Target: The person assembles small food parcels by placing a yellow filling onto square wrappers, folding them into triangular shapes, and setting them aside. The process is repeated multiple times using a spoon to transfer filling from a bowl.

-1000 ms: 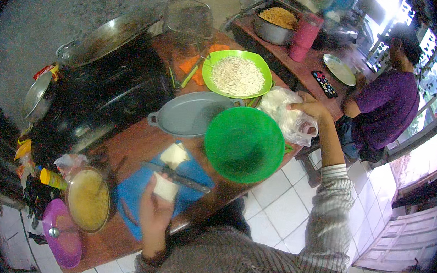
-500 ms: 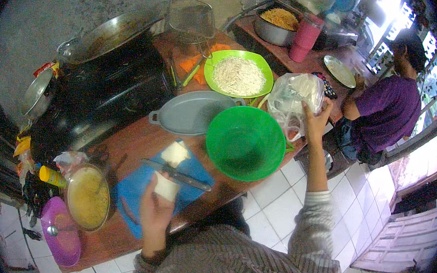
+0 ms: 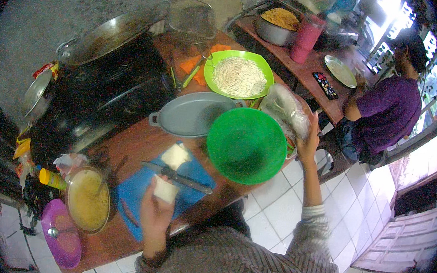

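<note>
Left hand [image 3: 157, 215]: fingers curled, nearly closed around the lower end of a pale white rectangular block [image 3: 166, 190] over the flat blue cutting board [image 3: 195, 160]. Right hand [image 3: 310, 140]: raised at the right end of a crumpled clear plastic bag [image 3: 287, 109], fingers bent and touching it; thumb side hidden, can't tell how tight the pinch is. Bag sits just beyond and right of the round deep green plastic bowl [image 3: 247, 145].

Long dark-bladed knife [image 3: 177, 178] lies across the board, between the block and a second pale white chunk [image 3: 175, 156]. Grey oval metal pan [image 3: 191, 114] beyond the board, left of the bowl. Lime-green square plate [image 3: 210, 67] past the pan, heaped with whitish shreds [image 3: 239, 77].

Left end of the reddish-brown table [image 3: 102, 246]: round clear bowl [image 3: 67, 195] with yellow contents, purple plastic bowl [image 3: 63, 248] near it. Black stove [image 3: 100, 104] behind. Person in purple shirt [image 3: 389, 108] at far right.
</note>
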Motion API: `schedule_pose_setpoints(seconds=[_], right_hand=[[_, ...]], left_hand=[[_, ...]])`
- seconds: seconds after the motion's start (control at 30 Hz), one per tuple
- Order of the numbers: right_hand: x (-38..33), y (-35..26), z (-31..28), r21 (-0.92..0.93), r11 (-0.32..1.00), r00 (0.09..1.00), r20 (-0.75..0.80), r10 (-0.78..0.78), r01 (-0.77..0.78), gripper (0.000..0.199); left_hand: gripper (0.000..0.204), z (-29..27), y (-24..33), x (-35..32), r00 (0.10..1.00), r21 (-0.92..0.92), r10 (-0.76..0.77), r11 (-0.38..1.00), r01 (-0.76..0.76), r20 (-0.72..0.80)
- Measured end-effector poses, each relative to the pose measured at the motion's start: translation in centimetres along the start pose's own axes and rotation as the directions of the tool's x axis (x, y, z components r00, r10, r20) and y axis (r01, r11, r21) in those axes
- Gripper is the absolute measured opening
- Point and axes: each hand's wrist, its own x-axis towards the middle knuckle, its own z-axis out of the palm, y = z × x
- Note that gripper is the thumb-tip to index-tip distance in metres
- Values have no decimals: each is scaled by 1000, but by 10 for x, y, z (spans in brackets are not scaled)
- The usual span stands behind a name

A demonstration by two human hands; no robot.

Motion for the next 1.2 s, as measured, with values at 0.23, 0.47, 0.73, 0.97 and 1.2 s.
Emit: schedule_pose_setpoints(seconds=[0.23, 0.47, 0.73, 0.97, 1.2], right_hand=[[36, -2, -14, -12, 996, 956, 282, -81, 88, 52], [52, -6, -19, -430, 758, 788, 590, -175, 490, 46], [44, -100, -59, -118, 978, 946, 259, 196, -171, 31], [-25, -247, 19, 474, 789, 799, 601, 35, -391, 17], [-21, -280, 89, 556, 815, 963, 268, 10, -163, 23]], left_hand=[[16, 5, 0, -2, 1000, 1, -10, 1000, 10, 8], [23, 25, -2, 9, 995, 38, -51, 998, 48, 81], [33, 48, -4, 21, 937, 55, 17, 998, -38, 348], [52, 67, -13, 10, 911, -49, 150, 989, -142, 383], [54, 76, -2, -9, 831, 77, 112, 980, -183, 545]])
